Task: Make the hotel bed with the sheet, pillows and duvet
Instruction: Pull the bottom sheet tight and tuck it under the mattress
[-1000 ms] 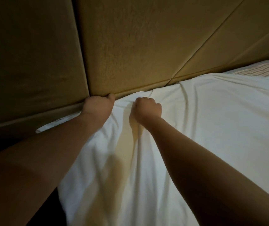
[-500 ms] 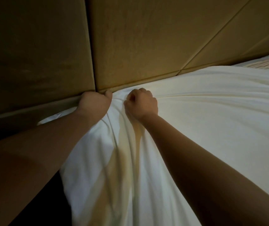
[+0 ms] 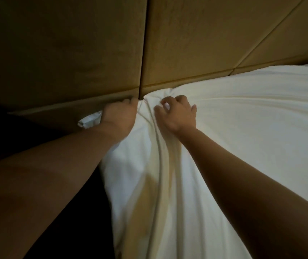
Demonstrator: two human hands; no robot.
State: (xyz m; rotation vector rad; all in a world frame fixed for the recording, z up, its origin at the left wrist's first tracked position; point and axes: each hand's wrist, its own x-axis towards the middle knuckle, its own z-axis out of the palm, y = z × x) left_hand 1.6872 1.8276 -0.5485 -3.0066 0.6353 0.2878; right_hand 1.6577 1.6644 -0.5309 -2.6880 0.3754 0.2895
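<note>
Up against headboard (image 3: 205,43) base, near seam between two tan padded panels: left hand (image 3: 120,114) fisted knuckles-up, fingers curled under and hidden, clutching sheet (image 3: 243,137), small white wad (image 3: 89,120) poking out on its outer side. Left forearm stretched long from lower left. Right hand (image 3: 177,113) just beside, parted from left by narrow strip of cloth, palm down, fingers bent claw-like and spread, tips on sheet; pinching a fold or only pressing, can't tell. Right forearm in from lower right, lying over cloth. Headboard hard against left knuckles; dark gap (image 3: 82,236) low left beside draped edge. Sheet white, smooth and taut on right up to headboard base, gathered into long ridges running from between hands down toward camera, yellowish shading in folds.
</note>
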